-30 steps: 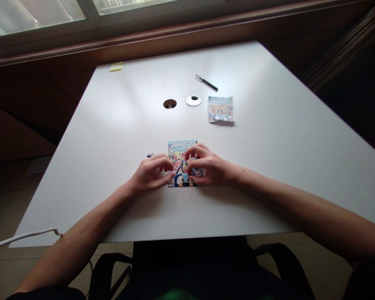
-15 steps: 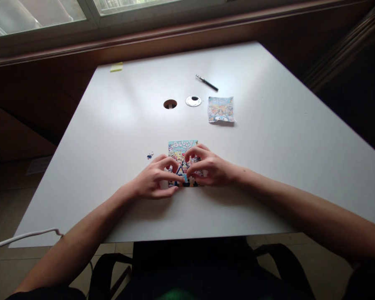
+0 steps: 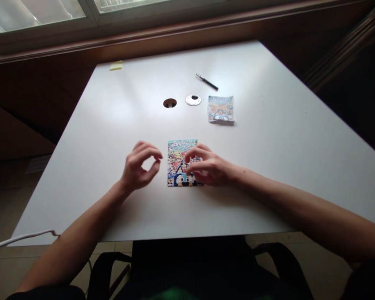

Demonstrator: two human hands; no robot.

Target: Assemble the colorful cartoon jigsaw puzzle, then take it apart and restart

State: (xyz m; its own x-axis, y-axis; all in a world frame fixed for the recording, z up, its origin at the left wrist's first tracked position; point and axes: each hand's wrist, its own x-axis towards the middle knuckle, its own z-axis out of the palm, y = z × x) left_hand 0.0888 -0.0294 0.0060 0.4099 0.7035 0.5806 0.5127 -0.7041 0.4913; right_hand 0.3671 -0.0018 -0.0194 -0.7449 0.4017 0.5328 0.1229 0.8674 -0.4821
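A small colourful jigsaw puzzle [image 3: 178, 160] lies flat on the white table [image 3: 268, 146] in front of me. My right hand [image 3: 209, 168] rests on the puzzle's right half, with bent fingers and thumb pressed on the pieces. My left hand [image 3: 139, 166] hovers just left of the puzzle, clear of it. Its fingers are curled, with a gap between thumb and forefinger, and I see nothing in them. The small loose piece seen earlier lies hidden under this hand.
A printed picture of the puzzle [image 3: 220, 109] lies further back to the right. Beside it are a round metal cap [image 3: 193, 100], an open cable hole [image 3: 169, 103] and a black pen [image 3: 206, 82]. A yellow sticky note [image 3: 116, 65] sits at the far left corner. A white cable [image 3: 21, 236] hangs off the near left edge.
My left hand has come off the puzzle and moved left and up, over where the loose piece lay. My right hand has stayed on the puzzle.
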